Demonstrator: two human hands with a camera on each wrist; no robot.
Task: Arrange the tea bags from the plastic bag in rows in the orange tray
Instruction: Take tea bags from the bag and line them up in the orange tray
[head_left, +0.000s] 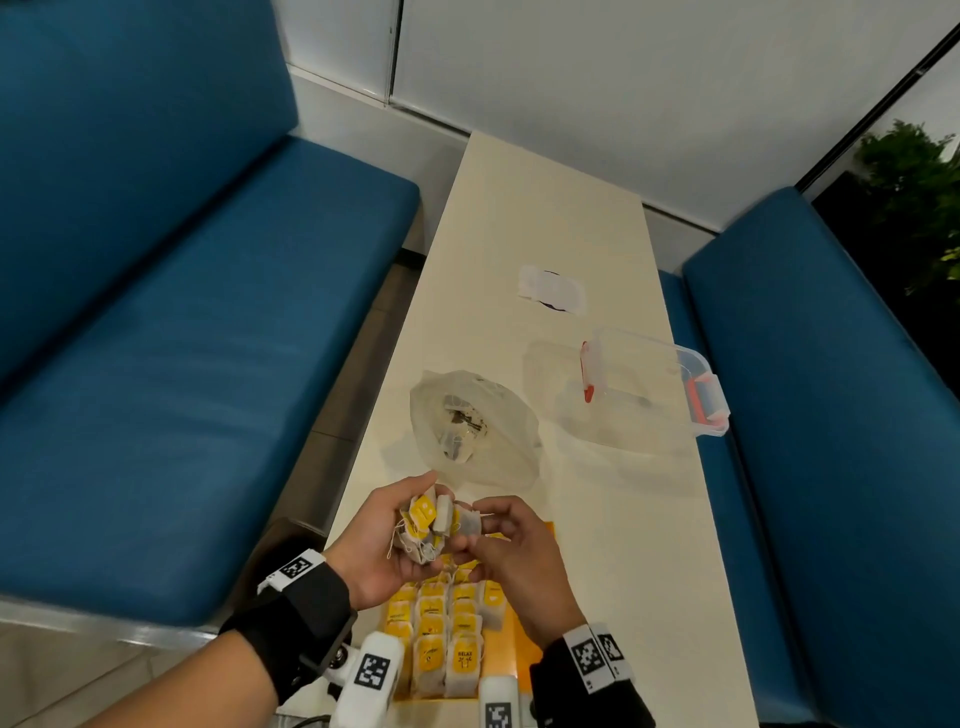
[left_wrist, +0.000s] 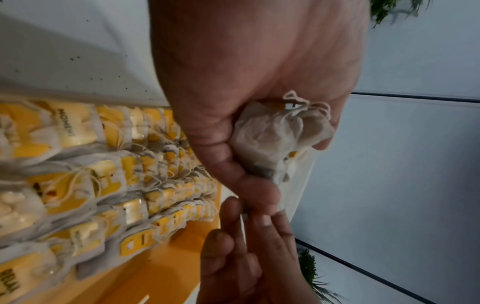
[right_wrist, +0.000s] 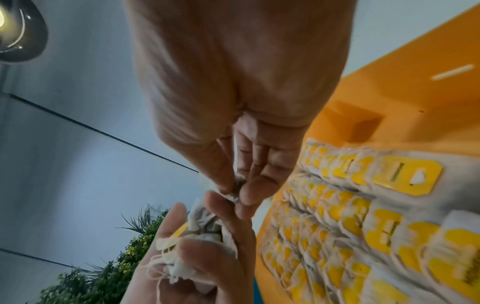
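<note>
While rows of yellow-tagged tea bags (head_left: 445, 631) already fill the near part of the orange tray (head_left: 523, 636), a person's left hand (head_left: 382, 545) cups a loose bunch of tea bags (head_left: 422, 525) above it, fingers curled round the clump w/ strings trailing out. The right hand (head_left: 511, 545) meets it from the other side, thumb & fingertips (right_wrist: 249, 193) pinching one tea bag (head_left: 471, 521) at the edge of the bunch; the other fingers lie fairly straight below. Both hands hover just over the tray's far end, apart from the laid rows. In the wrist views the rows stand packed tag-up, overlapping like shingles, w/ bare orange floor beside them.

Beyond the hands on the cream table (head_left: 597, 519), the translucent plastic bag (head_left: 470, 428) lies open, a few dark-looking bags inside. To its right sits a clear storage box (head_left: 652, 384) w/ red clips, near the table edge; farther back, a small white packet (head_left: 551, 289). Blue benches (head_left: 182, 338) flank the table on both sides.
</note>
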